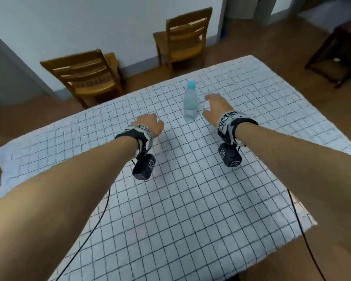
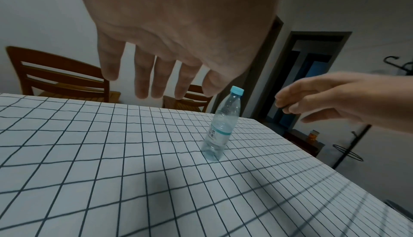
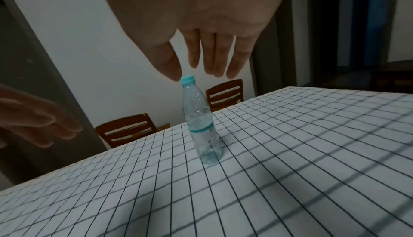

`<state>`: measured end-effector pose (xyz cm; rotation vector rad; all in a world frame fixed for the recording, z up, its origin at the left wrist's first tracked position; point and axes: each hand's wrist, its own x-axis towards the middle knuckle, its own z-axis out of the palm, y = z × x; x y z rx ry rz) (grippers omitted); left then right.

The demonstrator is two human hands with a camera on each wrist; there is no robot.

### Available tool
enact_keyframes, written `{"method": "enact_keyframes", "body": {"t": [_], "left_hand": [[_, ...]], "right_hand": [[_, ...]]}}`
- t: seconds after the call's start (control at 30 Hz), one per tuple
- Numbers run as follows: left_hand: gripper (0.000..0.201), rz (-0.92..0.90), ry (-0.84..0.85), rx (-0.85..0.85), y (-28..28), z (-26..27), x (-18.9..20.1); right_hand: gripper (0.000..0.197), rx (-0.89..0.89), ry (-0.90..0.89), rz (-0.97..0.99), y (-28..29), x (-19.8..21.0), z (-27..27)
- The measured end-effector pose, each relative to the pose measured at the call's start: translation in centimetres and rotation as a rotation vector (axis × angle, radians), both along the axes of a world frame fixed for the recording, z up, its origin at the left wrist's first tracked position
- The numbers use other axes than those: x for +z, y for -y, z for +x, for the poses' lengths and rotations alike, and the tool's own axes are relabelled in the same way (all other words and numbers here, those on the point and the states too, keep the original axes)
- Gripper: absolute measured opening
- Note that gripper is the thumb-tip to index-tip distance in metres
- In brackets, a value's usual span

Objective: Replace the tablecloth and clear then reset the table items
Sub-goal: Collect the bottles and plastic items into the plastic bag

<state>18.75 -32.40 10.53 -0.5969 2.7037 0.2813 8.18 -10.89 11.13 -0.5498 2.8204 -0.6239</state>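
A clear plastic water bottle [image 1: 190,101] with a light blue cap stands upright on the white tablecloth [image 1: 190,189] with a dark grid pattern. My right hand [image 1: 216,107] hovers just right of the bottle, fingers straight and spread, holding nothing. My left hand [image 1: 149,123] hovers above the cloth, left of the bottle and nearer to me, fingers relaxed and empty. From the left wrist the bottle [image 2: 222,127] is ahead to the right, with the right hand [image 2: 324,103] beyond it. From the right wrist the bottle [image 3: 200,122] stands just below my fingertips [image 3: 174,71].
Two wooden chairs [image 1: 87,76] [image 1: 183,37] stand against the far wall behind the table. A dark side table [image 1: 336,49] is at the far right. Cables [image 1: 101,216] from the wrist cameras trail across the cloth. A coat stand [image 2: 350,150] is right of the table.
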Motion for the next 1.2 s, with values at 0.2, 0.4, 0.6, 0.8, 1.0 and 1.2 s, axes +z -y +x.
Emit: {"method": "enact_keyframes", "body": {"t": [0.2, 0.4, 0.6, 0.8, 1.0, 1.2], "left_hand": [[0.054, -0.038, 0.042, 0.110, 0.8, -4.4, -1.0], [0.051, -0.051, 0.109, 0.208, 1.6, -3.9, -3.4], [0.052, -0.019, 0.134, 0.289, 1.8, -0.9, -4.5], [0.051, -0.029, 0.138, 0.328, 1.0, 4.7, -4.5], [0.051, -0.015, 0.109, 0.324, 0.9, 12.4, -4.6], [0.054, 0.050, 0.102, 0.317, 1.0, 23.2, -5.8]], "right_hand": [[0.053, 0.172, -0.115, -0.078, 3.4, -2.0, -7.6], [0.058, 0.314, -0.040, -0.015, 5.5, -4.7, -9.7], [0.042, 0.352, -0.092, -0.043, 6.3, -4.9, -8.1], [0.035, 0.418, -0.044, -0.079, 6.2, -5.1, -2.9], [0.037, 0.469, 0.000, -0.036, 5.9, -5.0, 5.5], [0.040, 0.491, -0.021, 0.002, 4.6, -4.2, 17.4]]}}
